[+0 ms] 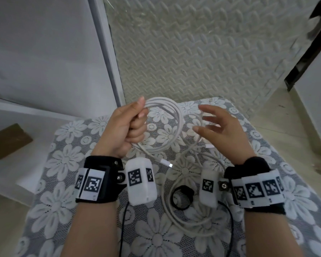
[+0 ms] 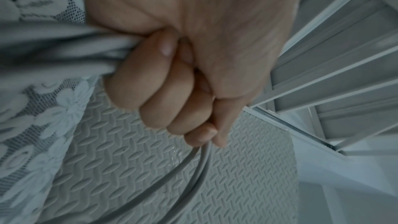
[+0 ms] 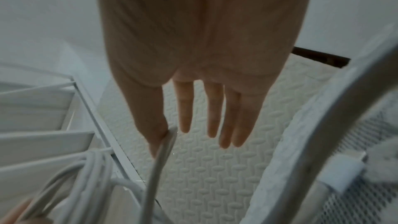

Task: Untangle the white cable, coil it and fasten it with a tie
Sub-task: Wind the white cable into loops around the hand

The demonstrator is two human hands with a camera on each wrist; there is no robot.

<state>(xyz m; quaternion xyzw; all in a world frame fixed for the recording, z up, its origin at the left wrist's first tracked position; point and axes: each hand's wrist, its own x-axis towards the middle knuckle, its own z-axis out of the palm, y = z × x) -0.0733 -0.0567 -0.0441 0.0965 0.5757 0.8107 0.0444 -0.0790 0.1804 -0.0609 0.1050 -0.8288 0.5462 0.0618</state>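
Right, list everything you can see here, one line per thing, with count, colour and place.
white cable: one, white, partly coiled in the left hand, the rest trailing loose on the cloth
cable plug: one, white with a metal tip, lying on the cloth between the wrists
black ring: one, black, on the cloth near the right wrist; possibly the tie, cannot tell
lace cloth: one, grey with white flowers, covering the work surface
foam mat: one, pale textured, beyond the cloth
brown block: one, brown, on the white ledge at left
wrist cameras: two, white with black markers, on black straps
left hand: one, grips the coil
right hand: one, fingers spread, beside the coil, holding nothing
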